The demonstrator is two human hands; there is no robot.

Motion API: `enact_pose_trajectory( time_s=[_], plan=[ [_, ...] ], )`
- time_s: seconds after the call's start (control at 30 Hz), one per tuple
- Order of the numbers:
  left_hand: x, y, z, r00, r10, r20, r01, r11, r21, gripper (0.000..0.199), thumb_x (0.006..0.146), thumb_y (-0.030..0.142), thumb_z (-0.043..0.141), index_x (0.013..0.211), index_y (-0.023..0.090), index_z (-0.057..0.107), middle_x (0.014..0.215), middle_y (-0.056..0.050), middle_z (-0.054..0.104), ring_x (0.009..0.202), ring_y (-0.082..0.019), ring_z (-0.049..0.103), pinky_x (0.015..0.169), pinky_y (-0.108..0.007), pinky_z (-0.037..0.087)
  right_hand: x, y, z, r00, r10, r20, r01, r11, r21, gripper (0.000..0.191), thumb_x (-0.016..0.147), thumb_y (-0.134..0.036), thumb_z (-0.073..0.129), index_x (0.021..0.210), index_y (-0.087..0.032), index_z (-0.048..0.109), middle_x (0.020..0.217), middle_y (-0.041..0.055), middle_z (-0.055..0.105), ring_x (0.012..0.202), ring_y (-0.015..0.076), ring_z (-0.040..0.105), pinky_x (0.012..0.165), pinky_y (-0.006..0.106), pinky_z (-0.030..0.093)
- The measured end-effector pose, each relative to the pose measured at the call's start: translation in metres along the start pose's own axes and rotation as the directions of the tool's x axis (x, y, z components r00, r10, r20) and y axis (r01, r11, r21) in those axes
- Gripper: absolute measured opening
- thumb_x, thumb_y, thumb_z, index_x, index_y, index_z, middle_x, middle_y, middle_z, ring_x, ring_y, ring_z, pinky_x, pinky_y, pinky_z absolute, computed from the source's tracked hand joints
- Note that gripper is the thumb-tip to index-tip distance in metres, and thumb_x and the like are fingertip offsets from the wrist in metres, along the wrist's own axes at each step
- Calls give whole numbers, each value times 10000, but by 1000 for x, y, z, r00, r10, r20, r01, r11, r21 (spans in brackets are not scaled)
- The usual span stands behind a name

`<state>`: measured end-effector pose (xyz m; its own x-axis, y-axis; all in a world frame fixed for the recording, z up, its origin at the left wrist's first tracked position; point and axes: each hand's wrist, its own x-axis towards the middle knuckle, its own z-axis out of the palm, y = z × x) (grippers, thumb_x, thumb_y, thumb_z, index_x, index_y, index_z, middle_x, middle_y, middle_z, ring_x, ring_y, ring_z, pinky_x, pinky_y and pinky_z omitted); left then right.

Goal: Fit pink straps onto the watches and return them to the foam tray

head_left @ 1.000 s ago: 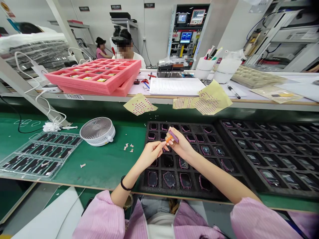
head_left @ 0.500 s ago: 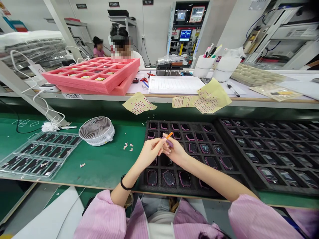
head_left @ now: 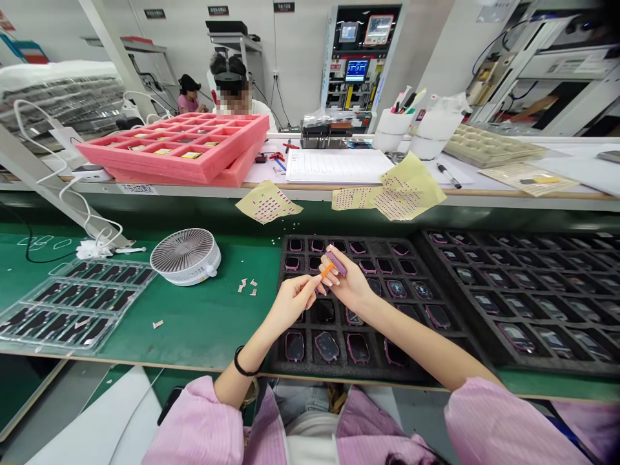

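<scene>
The left hand (head_left: 292, 298) pinches an orange stick (head_left: 327, 270), while the right hand (head_left: 356, 284) grips a purple watch case (head_left: 337, 263) above the black foam tray (head_left: 310, 367) on the green surface (head_left: 213, 329). If the stick skids off the edge, it could scratch the case; a loose fingertip grip could drop the case onto the watches below. Compared with the earlier frame, the case sits higher and more exposed, and the stick lies against or just beside it.
</scene>
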<state>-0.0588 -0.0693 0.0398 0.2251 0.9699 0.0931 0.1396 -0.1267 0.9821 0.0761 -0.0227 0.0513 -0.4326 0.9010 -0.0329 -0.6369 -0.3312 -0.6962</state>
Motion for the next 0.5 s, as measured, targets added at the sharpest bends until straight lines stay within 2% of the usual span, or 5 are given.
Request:
enact_pose_trajectory(
  time_s=[0.13,0.33,0.5],
  plan=[
    [0,1,-1,1000,5,5,-5,1000,10,434,901,489,438,711,137,607,431,76,386,395,-52,301,437,-192,263,0,0,0,1000,8,16,-7,999,-50,403,791,-390,720,659,-226,377,463,-107,373,352,68,329,373,208,379],
    [-1,6,-6,999,-37,27,36,999,14,441,893,501,453,699,135,607,420,68,415,390,-51,307,433,-189,261,-1,-1,-2,994,-105,26,108,979,-172,343,788,-398,725,701,-221,444,451,-111,424,320,57,335,344,187,354],
    [1,10,-5,999,-16,48,19,998,-59,454,866,543,489,687,140,601,409,76,397,366,-45,279,401,-192,221,-2,-4,-1,994,58,89,-51,996,-80,393,799,-420,701,649,-205,408,445,-115,406,277,15,227,287,143,218]
  ],
)
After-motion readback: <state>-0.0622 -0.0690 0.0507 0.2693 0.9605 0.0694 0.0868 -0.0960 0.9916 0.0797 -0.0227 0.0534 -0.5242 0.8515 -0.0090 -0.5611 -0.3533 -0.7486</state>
